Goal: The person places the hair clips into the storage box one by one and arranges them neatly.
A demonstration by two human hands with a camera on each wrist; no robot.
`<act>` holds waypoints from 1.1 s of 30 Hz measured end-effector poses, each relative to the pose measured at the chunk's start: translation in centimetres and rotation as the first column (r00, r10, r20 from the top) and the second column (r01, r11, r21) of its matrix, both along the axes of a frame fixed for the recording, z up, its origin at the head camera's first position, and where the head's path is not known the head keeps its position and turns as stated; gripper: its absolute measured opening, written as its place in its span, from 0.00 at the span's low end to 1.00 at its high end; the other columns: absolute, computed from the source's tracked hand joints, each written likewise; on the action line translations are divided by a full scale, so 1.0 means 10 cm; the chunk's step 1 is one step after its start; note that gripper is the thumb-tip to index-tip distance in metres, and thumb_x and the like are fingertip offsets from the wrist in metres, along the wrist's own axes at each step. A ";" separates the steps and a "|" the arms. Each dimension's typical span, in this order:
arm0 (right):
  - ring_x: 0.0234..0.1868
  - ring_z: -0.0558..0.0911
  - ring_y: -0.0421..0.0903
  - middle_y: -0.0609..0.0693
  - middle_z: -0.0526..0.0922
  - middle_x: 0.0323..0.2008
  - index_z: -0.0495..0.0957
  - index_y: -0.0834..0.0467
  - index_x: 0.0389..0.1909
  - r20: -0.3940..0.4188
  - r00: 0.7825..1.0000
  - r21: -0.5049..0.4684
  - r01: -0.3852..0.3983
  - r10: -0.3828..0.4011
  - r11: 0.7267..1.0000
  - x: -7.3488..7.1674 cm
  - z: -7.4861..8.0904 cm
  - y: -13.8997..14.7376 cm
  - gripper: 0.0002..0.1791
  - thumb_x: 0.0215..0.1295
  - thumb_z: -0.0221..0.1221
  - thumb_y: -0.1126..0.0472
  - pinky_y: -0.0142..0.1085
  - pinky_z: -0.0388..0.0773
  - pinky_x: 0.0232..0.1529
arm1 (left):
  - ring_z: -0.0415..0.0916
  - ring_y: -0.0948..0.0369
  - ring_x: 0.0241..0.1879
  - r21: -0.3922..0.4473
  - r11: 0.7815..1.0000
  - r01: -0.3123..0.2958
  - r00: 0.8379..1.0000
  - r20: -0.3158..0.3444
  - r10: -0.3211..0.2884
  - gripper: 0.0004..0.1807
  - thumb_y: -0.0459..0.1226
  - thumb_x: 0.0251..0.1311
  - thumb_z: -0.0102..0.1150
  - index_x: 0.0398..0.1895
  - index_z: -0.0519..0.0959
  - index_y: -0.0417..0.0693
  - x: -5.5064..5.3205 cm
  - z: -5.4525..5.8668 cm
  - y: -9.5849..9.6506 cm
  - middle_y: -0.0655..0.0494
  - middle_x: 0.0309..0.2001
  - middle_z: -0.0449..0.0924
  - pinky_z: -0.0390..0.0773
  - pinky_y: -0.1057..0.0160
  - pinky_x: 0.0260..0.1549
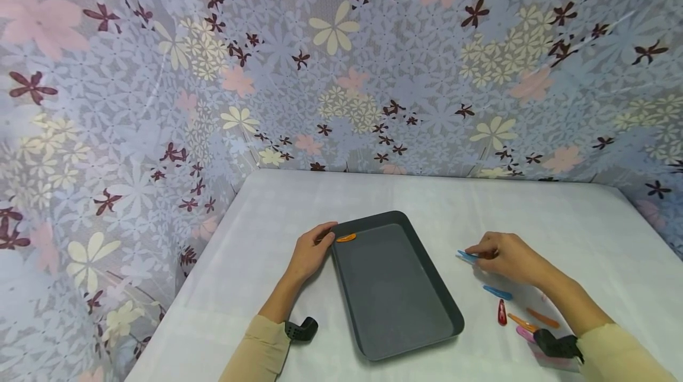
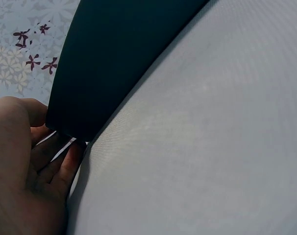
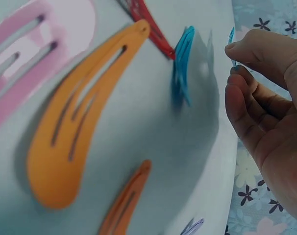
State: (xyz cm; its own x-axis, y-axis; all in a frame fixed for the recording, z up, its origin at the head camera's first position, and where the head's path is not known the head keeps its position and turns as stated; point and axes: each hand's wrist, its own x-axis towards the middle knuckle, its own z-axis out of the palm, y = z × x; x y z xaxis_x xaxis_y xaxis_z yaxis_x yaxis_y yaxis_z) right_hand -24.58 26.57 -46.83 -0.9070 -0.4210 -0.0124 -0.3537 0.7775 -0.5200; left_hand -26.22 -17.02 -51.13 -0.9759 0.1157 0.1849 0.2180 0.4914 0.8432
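- Where the right sleeve (image 1: 621, 349) ends, a pink snap clip (image 1: 525, 334) and two orange snap clips (image 1: 543, 318) lie close together on the white tablecloth (image 1: 320, 364); carrying that wrist high should spare them a knock.
- Just past these lie a red snap clip (image 1: 502, 312) and a loose blue snap clip (image 1: 497, 293), near each other; lifting over them looks safer than sweeping low.
- To their left the dark grey tray (image 1: 392, 287) sits slanted on the cloth, its rim raised all round, so anything crossing it calls for some height.
- Beside the tray's far half, the right hand (image 1: 504, 257) holds a pinched blue clip (image 1: 466, 257) between thumb and forefinger. The detail there is small, so it may be one clip or two overlapping. A light, steady pinch seems best, as a hard squeeze could make it snap or slip.
- The left hand (image 1: 312, 251) grips the tray's far-left corner, thumb on the rim and fingers outside; gentle pressure should steady it without tipping.
- Inside that corner, just beside the thumb, rests a small orange clip (image 1: 346, 238).
- Farthest off hangs the flower-patterned backdrop (image 1: 332, 32).
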 end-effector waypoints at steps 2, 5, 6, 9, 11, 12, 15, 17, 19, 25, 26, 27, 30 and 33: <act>0.28 0.70 0.34 0.42 0.78 0.30 0.84 0.54 0.46 -0.012 1.000 -0.005 -0.011 0.011 1.000 -0.01 0.02 -0.01 0.15 0.55 0.62 0.64 0.27 0.70 0.27 | 0.75 0.58 0.58 -0.001 1.000 -0.003 1.000 -0.002 0.003 0.18 0.47 0.68 0.49 0.59 0.75 0.63 0.00 0.00 0.01 0.59 0.58 0.78 0.72 0.53 0.58; 0.27 0.69 0.33 0.42 0.77 0.29 0.84 0.55 0.46 -0.031 0.999 -0.009 -0.036 0.035 0.999 -0.01 0.04 -0.01 0.16 0.55 0.62 0.65 0.26 0.69 0.26 | 0.75 0.58 0.58 -0.004 1.000 -0.006 1.000 0.000 0.006 0.18 0.46 0.67 0.49 0.59 0.75 0.63 -0.01 0.01 0.02 0.59 0.57 0.78 0.72 0.53 0.58; 0.27 0.69 0.33 0.41 0.77 0.29 0.84 0.54 0.46 -0.035 0.999 -0.010 -0.039 0.039 0.999 -0.01 0.05 -0.02 0.16 0.55 0.62 0.65 0.26 0.69 0.26 | 0.75 0.58 0.58 -0.004 1.000 -0.006 1.000 -0.001 0.006 0.18 0.46 0.67 0.49 0.59 0.75 0.63 -0.01 0.01 0.02 0.59 0.57 0.78 0.72 0.53 0.58; 0.26 0.69 0.32 0.40 0.77 0.28 0.84 0.54 0.46 -0.051 0.997 -0.008 -0.058 0.058 0.998 -0.02 0.08 -0.04 0.16 0.55 0.62 0.65 0.26 0.69 0.26 | 0.75 0.58 0.57 -0.006 1.000 -0.010 1.000 -0.001 0.010 0.18 0.46 0.67 0.49 0.59 0.75 0.63 -0.02 0.01 0.03 0.59 0.57 0.78 0.72 0.53 0.58; 0.26 0.69 0.32 0.40 0.77 0.28 0.84 0.54 0.46 -0.059 0.996 -0.009 -0.069 0.069 0.998 -0.03 0.10 -0.05 0.16 0.55 0.62 0.65 0.26 0.69 0.26 | 0.75 0.58 0.57 -0.006 1.000 -0.007 1.000 -0.001 0.007 0.18 0.47 0.67 0.49 0.59 0.75 0.63 -0.02 0.01 0.03 0.59 0.57 0.78 0.73 0.53 0.58; 0.25 0.69 0.32 0.40 0.77 0.28 0.84 0.54 0.46 -0.064 0.995 -0.009 -0.075 0.075 0.997 -0.04 0.11 -0.06 0.16 0.55 0.62 0.65 0.26 0.69 0.26 | 0.75 0.58 0.57 -0.004 1.000 -0.004 1.000 0.000 0.004 0.18 0.47 0.67 0.49 0.59 0.75 0.63 -0.02 0.01 0.03 0.59 0.57 0.78 0.72 0.53 0.58; 0.25 0.69 0.32 0.40 0.77 0.27 0.84 0.54 0.45 -0.075 0.994 -0.010 -0.080 0.079 0.997 -0.05 0.15 -0.10 0.16 0.55 0.63 0.66 0.26 0.69 0.25 | 0.74 0.57 0.58 -0.001 1.000 0.010 1.000 -0.003 -0.010 0.19 0.48 0.67 0.48 0.59 0.74 0.63 -0.01 0.01 0.02 0.59 0.58 0.77 0.72 0.52 0.58; 0.25 0.69 0.33 0.40 0.77 0.27 0.84 0.55 0.45 -0.076 0.993 -0.017 -0.094 0.092 0.995 -0.07 0.16 -0.13 0.16 0.55 0.62 0.66 0.27 0.69 0.26 | 0.74 0.57 0.58 -0.002 1.000 0.006 1.000 -0.003 -0.006 0.19 0.48 0.67 0.48 0.60 0.74 0.62 0.01 0.01 0.00 0.59 0.58 0.77 0.72 0.52 0.58; 0.26 0.70 0.33 0.40 0.77 0.28 0.84 0.54 0.45 -0.068 0.993 -0.016 -0.097 0.096 0.995 -0.08 0.17 -0.17 0.16 0.55 0.62 0.66 0.26 0.70 0.26 | 0.74 0.56 0.58 -0.001 1.000 0.001 1.000 -0.007 -0.001 0.19 0.48 0.67 0.49 0.60 0.74 0.61 0.02 0.01 -0.01 0.58 0.58 0.77 0.72 0.51 0.58; 0.26 0.69 0.32 0.40 0.76 0.27 0.84 0.55 0.45 -0.061 0.992 -0.003 -0.111 0.110 0.994 -0.09 0.17 -0.21 0.16 0.54 0.62 0.67 0.27 0.70 0.26 | 0.74 0.57 0.58 0.001 1.000 0.010 1.000 -0.010 -0.010 0.19 0.47 0.68 0.49 0.60 0.74 0.60 0.04 0.00 -0.02 0.58 0.58 0.77 0.72 0.51 0.58; 0.26 0.69 0.32 0.40 0.76 0.27 0.84 0.55 0.45 -0.063 0.992 -0.004 -0.112 0.112 0.994 -0.09 0.17 -0.21 0.16 0.54 0.63 0.67 0.27 0.70 0.26 | 0.74 0.57 0.58 0.001 1.000 0.011 1.000 -0.009 -0.011 0.19 0.47 0.68 0.48 0.60 0.74 0.61 0.03 0.00 -0.01 0.58 0.58 0.77 0.72 0.52 0.58; 0.26 0.69 0.32 0.40 0.76 0.27 0.84 0.55 0.45 -0.062 0.992 -0.006 -0.114 0.114 0.993 -0.08 0.18 -0.22 0.16 0.54 0.63 0.67 0.27 0.70 0.26 | 0.74 0.57 0.58 0.007 1.000 0.011 1.000 -0.003 -0.011 0.19 0.47 0.68 0.49 0.60 0.74 0.61 0.04 0.00 -0.01 0.58 0.58 0.77 0.72 0.51 0.58; 0.25 0.69 0.33 0.41 0.76 0.27 0.84 0.55 0.45 -0.062 0.991 -0.010 -0.121 0.120 0.993 -0.08 0.19 -0.22 0.16 0.54 0.63 0.67 0.27 0.69 0.26 | 0.74 0.57 0.58 0.009 1.000 0.011 1.000 -0.004 -0.011 0.19 0.47 0.68 0.49 0.60 0.74 0.60 0.03 0.00 0.00 0.58 0.58 0.77 0.72 0.51 0.58; 0.25 0.69 0.33 0.41 0.76 0.27 0.84 0.55 0.46 -0.062 0.991 -0.019 -0.119 0.118 0.993 -0.08 0.20 -0.23 0.16 0.55 0.62 0.66 0.27 0.69 0.25 | 0.74 0.57 0.58 0.007 1.000 0.007 1.000 -0.004 -0.007 0.19 0.47 0.68 0.49 0.60 0.74 0.60 0.03 0.01 0.01 0.58 0.58 0.77 0.72 0.51 0.58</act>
State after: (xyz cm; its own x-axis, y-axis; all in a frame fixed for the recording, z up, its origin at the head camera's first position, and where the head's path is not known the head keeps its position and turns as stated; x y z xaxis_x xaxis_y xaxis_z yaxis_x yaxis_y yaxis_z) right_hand -25.39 24.22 -44.80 -0.8496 -0.5248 0.0519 -0.4738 0.7165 -0.5120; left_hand -25.92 -16.93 -51.06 -0.9743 0.1216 0.1896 0.2250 0.4841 0.8456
